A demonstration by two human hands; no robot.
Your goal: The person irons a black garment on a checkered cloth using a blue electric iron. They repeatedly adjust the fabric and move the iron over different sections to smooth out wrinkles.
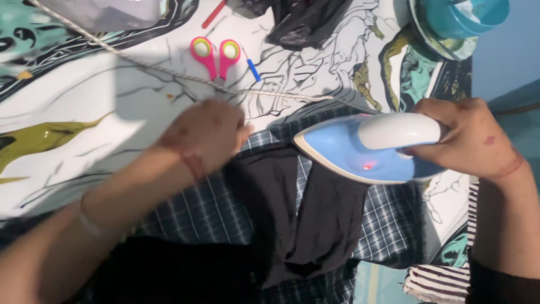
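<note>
On the counter (84, 107), which wears a glossy cover printed with black, teal and olive swirls on white, a dark blue plaid cloth (214, 214) lies spread, and a black garment (304, 219) lies on top of it, folded into two long flaps that run down toward the near edge. The right hand (469, 143) has its fingers clamped round the white handle of a blue and white steam iron (365, 149). The iron points left, its tip over the upper end of the black garment, and a small red light glows on its side. The left hand (205, 135) is blurred; it rests at the upper left corner of the garment, where the black fabric meets the plaid. Whether its fingers are together or pinching the cloth cannot be told from this view.

A twisted pale cord (169, 70) runs slantwise across the counter from the upper left toward the iron. Just beyond the left hand lie small scissors with pink and green handles (215, 53), and beside them a thin blue pen (253, 68). A red pencil (214, 14) and a crumpled black plastic bag (304, 22) sit farther back. At the upper right stands a teal bowl (467, 17), and a striped black and white cloth (439, 281) lies at the lower right.
</note>
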